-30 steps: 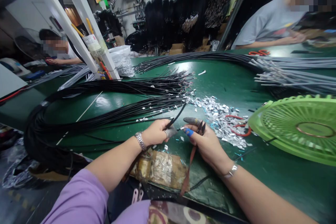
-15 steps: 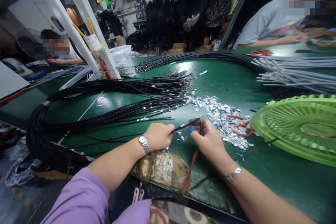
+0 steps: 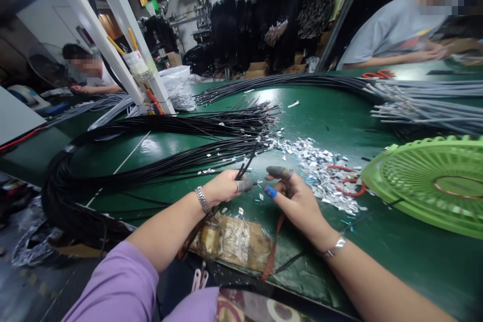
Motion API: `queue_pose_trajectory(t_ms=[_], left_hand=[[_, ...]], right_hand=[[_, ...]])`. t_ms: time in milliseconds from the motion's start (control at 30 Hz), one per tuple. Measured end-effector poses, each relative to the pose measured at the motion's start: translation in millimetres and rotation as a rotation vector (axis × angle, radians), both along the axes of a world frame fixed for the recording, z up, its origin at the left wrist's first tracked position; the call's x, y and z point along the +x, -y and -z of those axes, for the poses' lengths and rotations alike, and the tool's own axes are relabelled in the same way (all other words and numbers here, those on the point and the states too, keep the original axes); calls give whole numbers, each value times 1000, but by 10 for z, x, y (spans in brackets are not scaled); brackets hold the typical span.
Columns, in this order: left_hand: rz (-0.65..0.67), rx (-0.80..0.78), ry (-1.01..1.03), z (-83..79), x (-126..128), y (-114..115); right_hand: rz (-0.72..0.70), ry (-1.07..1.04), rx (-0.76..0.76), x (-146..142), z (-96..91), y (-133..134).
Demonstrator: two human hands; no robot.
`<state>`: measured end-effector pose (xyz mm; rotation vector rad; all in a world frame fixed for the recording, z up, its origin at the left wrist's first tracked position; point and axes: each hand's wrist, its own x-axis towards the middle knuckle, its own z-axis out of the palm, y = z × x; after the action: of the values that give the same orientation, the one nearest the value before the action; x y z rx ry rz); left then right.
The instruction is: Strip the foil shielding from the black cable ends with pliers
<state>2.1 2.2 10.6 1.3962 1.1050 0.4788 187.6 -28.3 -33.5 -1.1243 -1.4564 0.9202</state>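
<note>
My left hand (image 3: 226, 186) is closed around black cables (image 3: 247, 163), which stick up past the fingers. A short pale tip shows just beyond its grey-wrapped finger. To the right, my right hand (image 3: 292, 191) hovers apart from the cables. Its thumb, with blue wrapping, and its grey-covered forefinger stand apart with nothing visible between them, while the other fingers are curled and partly hidden. Below the hands lies a taped cardboard pad (image 3: 241, 242) with a reddish-brown strap (image 3: 273, 254) at its right end. Behind my left hand runs a bundle of black cables (image 3: 181, 158).
Foil and blue scraps (image 3: 320, 166) cover the green table (image 3: 324, 115). Red-handled scissors (image 3: 349, 183) lie beside a green fan (image 3: 426, 186). Grey cables (image 3: 426, 108) are at the right, a white post (image 3: 116, 25) at the left. Two other people sit across the table.
My right hand has come off the cable end and its thumb and forefinger have parted. The cables in my left hand now point more steeply upward, and the hand has shifted slightly left.
</note>
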Motion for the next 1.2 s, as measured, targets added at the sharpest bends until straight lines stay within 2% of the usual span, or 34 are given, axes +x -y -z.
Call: queue_pose_trajectory(t_ms=[167, 367, 467, 600, 733, 833, 933, 1033, 1200], left_hand=[[81, 287, -63, 81, 13, -14], [191, 541, -467, 68, 1, 30], [259, 603, -572, 19, 1, 67], [364, 628, -552, -5, -13, 76], [413, 603, -443, 30, -47, 47], [405, 530, -321, 69, -71, 17], [382, 374, -138, 81, -72, -6], [339, 205, 24, 52, -50, -8], [163, -14, 68, 1, -34, 13]], right_hand=[[-15, 82, 32, -19, -20, 34], [-39, 187, 19, -17, -45, 28], [-117, 147, -85, 2, -49, -12], [-274, -6, -322, 16, -86, -48], [-300, -133, -512, 15, -133, -37], [-339, -222, -565, 6, -158, -18], [-367, -270, -532, -16, -172, -4], [-337, -258, -461, -43, -159, 0], [-186, -185, -331, -56, -100, -13]])
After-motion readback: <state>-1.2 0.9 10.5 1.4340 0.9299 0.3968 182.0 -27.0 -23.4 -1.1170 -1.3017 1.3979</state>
